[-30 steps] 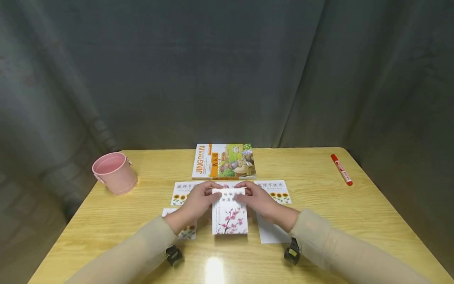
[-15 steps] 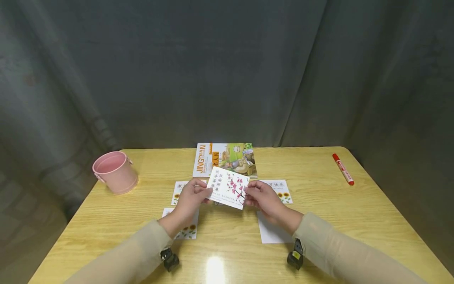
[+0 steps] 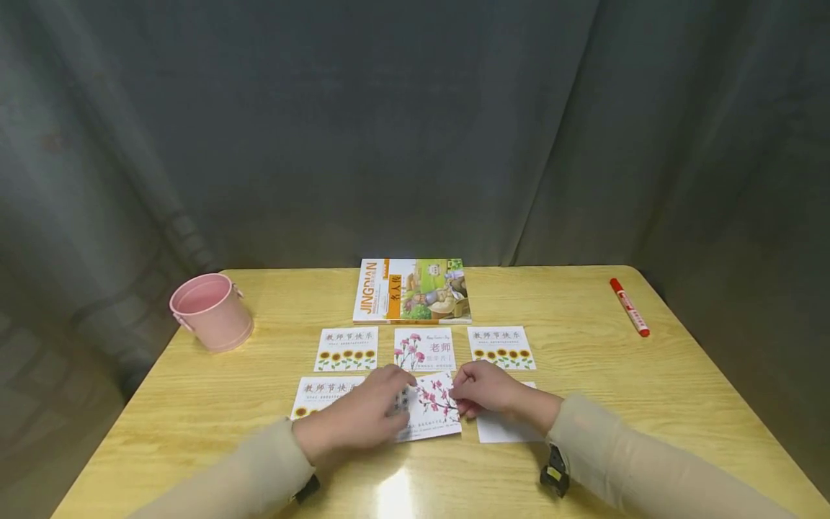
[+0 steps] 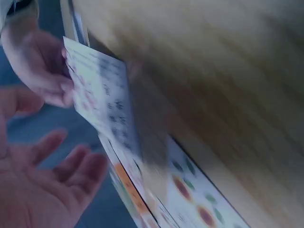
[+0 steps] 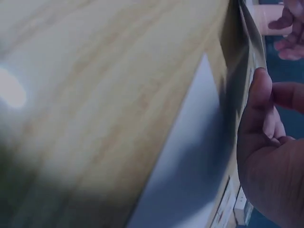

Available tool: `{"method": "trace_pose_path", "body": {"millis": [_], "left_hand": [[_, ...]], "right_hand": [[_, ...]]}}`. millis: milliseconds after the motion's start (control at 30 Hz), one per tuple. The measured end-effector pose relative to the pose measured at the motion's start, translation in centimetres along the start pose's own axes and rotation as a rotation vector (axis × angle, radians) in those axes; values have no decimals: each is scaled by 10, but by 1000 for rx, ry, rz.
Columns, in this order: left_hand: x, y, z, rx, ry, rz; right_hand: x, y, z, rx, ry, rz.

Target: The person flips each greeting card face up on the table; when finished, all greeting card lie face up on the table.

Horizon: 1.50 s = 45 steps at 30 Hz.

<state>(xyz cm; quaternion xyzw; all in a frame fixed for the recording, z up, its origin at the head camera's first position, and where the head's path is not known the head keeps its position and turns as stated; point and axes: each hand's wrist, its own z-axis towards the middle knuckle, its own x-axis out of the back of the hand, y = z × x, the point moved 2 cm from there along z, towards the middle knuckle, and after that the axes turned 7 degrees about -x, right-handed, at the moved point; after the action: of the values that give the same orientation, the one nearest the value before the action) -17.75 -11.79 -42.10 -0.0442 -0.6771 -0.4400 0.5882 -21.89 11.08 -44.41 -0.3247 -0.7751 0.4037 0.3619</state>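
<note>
Six cards are counted in two rows on the table (image 3: 583, 346). The blossom card (image 3: 433, 412), front middle, is pinched at its edge by the right hand (image 3: 488, 390); the left hand (image 3: 359, 418) is laid flat-fingered upon it. Placement is judged nearly complete; release remains. One book (image 3: 411, 290), one pink bucket (image 3: 210, 312) and one red marker (image 3: 629, 308) are noted.

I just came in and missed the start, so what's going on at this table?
A person is laying out printed greeting cards on a light wooden table. Both hands sit on a white card with pink blossom branches in the front row: the left hand rests over its left part, while the right hand holds its right edge. Three cards lie in a row behind it, in front of a colourful book.
</note>
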Motion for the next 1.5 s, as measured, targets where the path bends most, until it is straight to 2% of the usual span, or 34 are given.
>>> {"method": "trace_pose_path", "body": {"millis": [67,133,300,633,767,833,900,1067,1133,1233,1367,1500], "left_hand": [[-6,8,-3,-63,-105,104],[-11,14,-5,-96,-169,171],[-22,17,-5,-132,-222,263],[-28,20,0,-164,-230,394],[-29,21,1,-184,-208,446],[-30,20,1,-189,-197,462],[-31,20,0,-194,-187,470],[-29,22,1,-196,-186,440],[-27,25,3,-198,-184,434],[-24,31,11,-218,-162,439],[-22,42,33,-264,-151,450],[-27,58,60,-324,-218,436]], "right_hand": [[-3,3,-1,-7,8,-16],[-5,4,-1,-17,21,-13],[-10,5,1,-40,32,38],[-12,5,-1,-58,62,28],[-7,1,-5,-4,126,-60],[-1,-3,-8,33,187,-115],[6,-6,-11,63,238,-120],[35,-5,-26,42,273,2],[50,0,-34,27,276,5],[72,10,-45,-5,261,-24],[95,24,-57,-58,229,-95],[106,34,-65,-117,198,-143]]}}
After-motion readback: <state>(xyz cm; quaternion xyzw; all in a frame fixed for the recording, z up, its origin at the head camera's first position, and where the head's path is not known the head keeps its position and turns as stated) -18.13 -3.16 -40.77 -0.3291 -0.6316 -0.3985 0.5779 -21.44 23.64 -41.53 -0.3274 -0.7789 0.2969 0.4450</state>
